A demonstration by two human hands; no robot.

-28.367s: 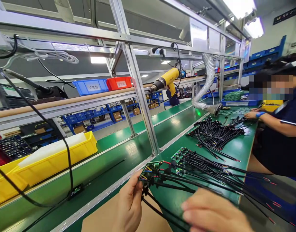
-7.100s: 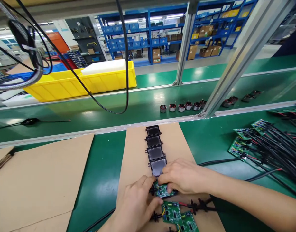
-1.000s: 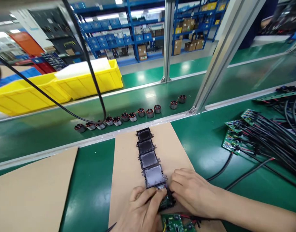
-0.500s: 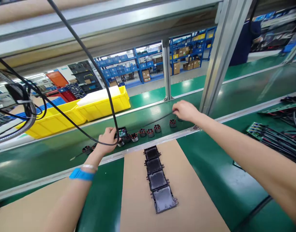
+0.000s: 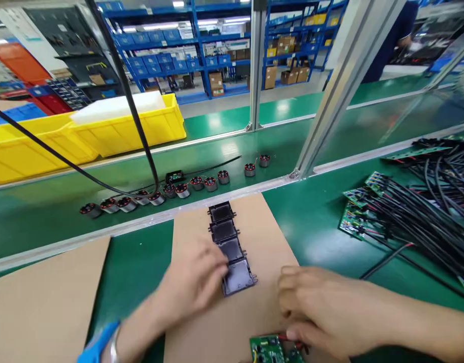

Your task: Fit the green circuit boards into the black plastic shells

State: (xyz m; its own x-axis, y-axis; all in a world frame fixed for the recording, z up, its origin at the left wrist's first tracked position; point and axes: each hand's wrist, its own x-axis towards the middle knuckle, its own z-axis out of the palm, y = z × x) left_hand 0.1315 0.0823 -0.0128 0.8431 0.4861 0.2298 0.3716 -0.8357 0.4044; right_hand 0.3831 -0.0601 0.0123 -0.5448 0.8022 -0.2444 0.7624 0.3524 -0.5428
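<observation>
In the head view I take the tan rectangular cardboard sheet (image 5: 270, 237) in the middle as my landmark; four black square plastic housings (image 5: 239, 277), shallow and open on top, lie on it in one line, from its far edge toward its middle.

My left hand (image 5: 196, 277) is over the sheet's left part, its fingertips overlapping the nearer housings in view; it is blurred — I cannot tell whether the fingers touch a housing or pinch anything. My right hand (image 5: 311, 300) is at the sheet's right edge, fingers curled, thumb tip beside the red leads of the green rectangular circuit boards (image 5: 267, 348) on the sheet's near end; whether it grips a lead I cannot tell.

Beyond the sheet's far edge, a row of short silver-and-black metal cylinders (image 5: 210, 184) with red marks stands on the green surface; behind part of that row lies a black plastic case holding a green board (image 5: 175, 176), with a thin black cable reaching out to its right.

Right of the sheet is a pile of green boards with long black cables (image 5: 417, 206); left of it, a wider tan cardboard piece (image 5: 39, 302); past its far edge, to the left, yellow plastic bins (image 5: 129, 131) — a white slab (image 5: 118, 107) rests on one.
</observation>
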